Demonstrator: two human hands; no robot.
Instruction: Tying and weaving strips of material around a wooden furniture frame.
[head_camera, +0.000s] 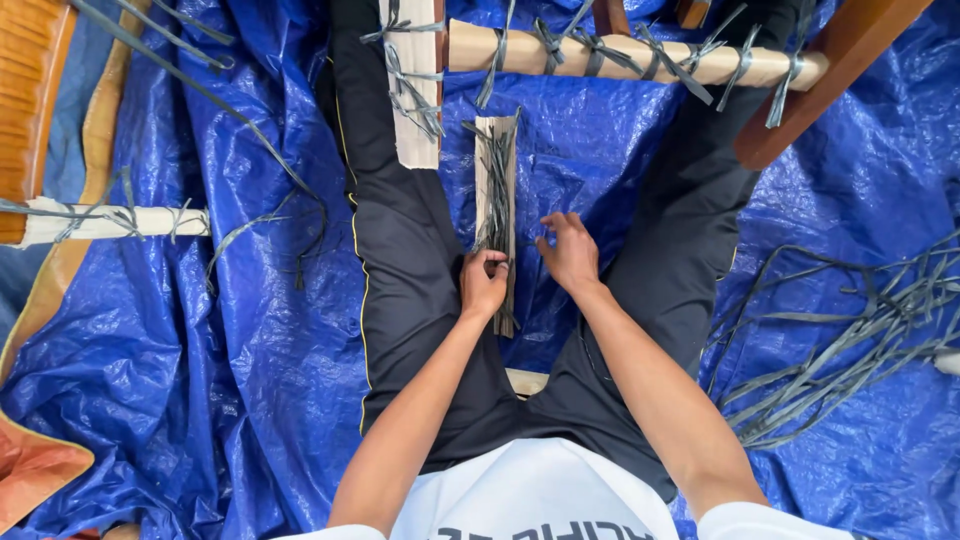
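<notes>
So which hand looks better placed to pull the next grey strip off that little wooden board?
Probably the right hand: it hovers open beside the wooden board and its grey strips, fingers free. The left hand is closed on the board's lower part, steadying it.

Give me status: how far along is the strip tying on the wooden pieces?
Done: the round rail and the flat slat already carry knotted grey strips. In hand: the left hand grips the narrow board wrapped in strips, while the right hand works beside it. Left: a pile of loose strips lies unused on the blue tarp.
</notes>
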